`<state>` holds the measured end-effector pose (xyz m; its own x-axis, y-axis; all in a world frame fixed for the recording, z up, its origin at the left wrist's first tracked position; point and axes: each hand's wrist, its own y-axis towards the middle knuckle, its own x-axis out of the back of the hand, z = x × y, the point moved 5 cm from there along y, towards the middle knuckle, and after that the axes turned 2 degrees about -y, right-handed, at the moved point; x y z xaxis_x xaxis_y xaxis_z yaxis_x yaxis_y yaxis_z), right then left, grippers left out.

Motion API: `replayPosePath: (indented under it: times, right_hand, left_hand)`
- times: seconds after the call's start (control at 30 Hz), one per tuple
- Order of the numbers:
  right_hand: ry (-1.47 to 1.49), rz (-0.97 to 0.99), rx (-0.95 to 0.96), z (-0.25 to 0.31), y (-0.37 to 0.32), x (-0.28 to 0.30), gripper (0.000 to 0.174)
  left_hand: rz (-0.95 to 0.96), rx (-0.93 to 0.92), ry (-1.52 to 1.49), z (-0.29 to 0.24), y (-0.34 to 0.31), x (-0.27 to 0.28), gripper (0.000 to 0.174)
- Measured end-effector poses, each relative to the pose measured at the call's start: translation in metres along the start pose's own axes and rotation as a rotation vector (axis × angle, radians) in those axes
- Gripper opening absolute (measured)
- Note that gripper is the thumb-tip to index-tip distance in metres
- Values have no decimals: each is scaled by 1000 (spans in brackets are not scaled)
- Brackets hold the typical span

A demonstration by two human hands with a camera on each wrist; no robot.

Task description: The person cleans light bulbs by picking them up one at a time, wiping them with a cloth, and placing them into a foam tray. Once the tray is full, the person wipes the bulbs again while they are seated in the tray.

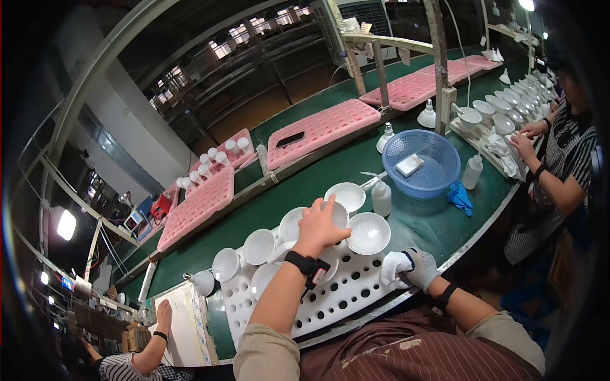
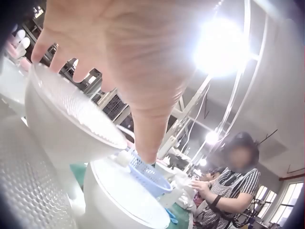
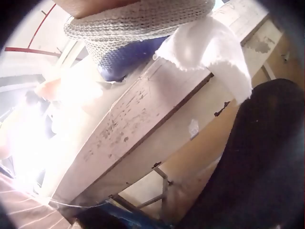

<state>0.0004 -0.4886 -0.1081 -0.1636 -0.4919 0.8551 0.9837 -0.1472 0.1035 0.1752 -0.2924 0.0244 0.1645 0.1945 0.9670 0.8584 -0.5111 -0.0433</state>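
Observation:
My bare left hand (image 1: pixel 319 225) reaches over a white reflector lamp (image 1: pixel 341 216), fingers spread. In the left wrist view the fingertips come right at the rim of a ribbed white lamp (image 2: pixel 62 129), and the thumb points down past it. Several similar cup-shaped lamps stand face up in a white foam tray (image 1: pixel 311 325) with round holes, among them one lamp (image 1: pixel 368 233) right of my hand. At the tray's right end my gloved right hand (image 1: pixel 422 270) grips a white cloth (image 1: pixel 395 265), whose loose end (image 3: pixel 214 52) hangs down in the right wrist view.
Behind the lamps stand a white squeeze bottle (image 1: pixel 381 198) and a blue basket (image 1: pixel 421 184) with a white block in it. A second bottle (image 1: pixel 472 171) and a blue cloth (image 1: pixel 459 198) lie rightward. Pink trays (image 1: pixel 324 130) line the back; another person (image 1: pixel 559 159) works at right.

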Motion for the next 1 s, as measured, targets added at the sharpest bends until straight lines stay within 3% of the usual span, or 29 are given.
replayPosePath:
  times: [0.1,0.23,0.3,0.33,0.37,0.43,0.5,0.53,0.57,0.63,0.67,0.73,0.87,0.93,1.0]
  right_hand:
    - [12,2,33,2,0,2,30]
    - [166,-91,-4,-24,-3,-10,32]
    - [646,-369,-55,-44,-7,-7,38]
    - [1115,-288,-96,-18,-10,19,44]
    - [1223,-202,-15,14,-12,51,52]
    - [585,-261,391,55,-10,94,65]
    - [437,-95,579,88,-11,87,74]
    - [530,50,636,113,-13,96,75]
    - [551,203,536,114,-13,73,71]
    - [625,433,511,107,-16,45,67]
    - [625,455,509,104,-14,40,67]
    - [658,769,514,107,-17,25,63]
    - [524,663,603,119,-24,14,63]
    - [286,443,659,138,-27,29,65]
    - [207,428,650,142,-28,26,66]
  left_hand:
    - [4,30,-27,-2,-6,11,96]
    - [-287,-103,-86,-6,-41,49,96]
    - [-382,-156,-119,-11,-66,67,97]
    - [-373,-199,-203,-16,-82,73,98]
    - [-359,-239,-291,-18,-96,73,99]
    - [-301,-244,-388,-20,-113,58,100]
    - [-109,-241,-795,-30,-128,34,100]
    - [-49,-226,-902,-34,-136,22,100]
    - [-24,-260,-937,-40,-143,14,100]
    - [-32,-285,-848,-39,-157,-3,99]
    - [-34,-267,-861,-35,-162,-10,99]
    - [34,-200,-1038,-27,-175,-27,99]
    - [24,-217,-1051,-9,-191,-31,98]
    - [153,-130,-1309,3,-197,-40,96]
    - [165,-111,-1304,5,-204,-33,94]
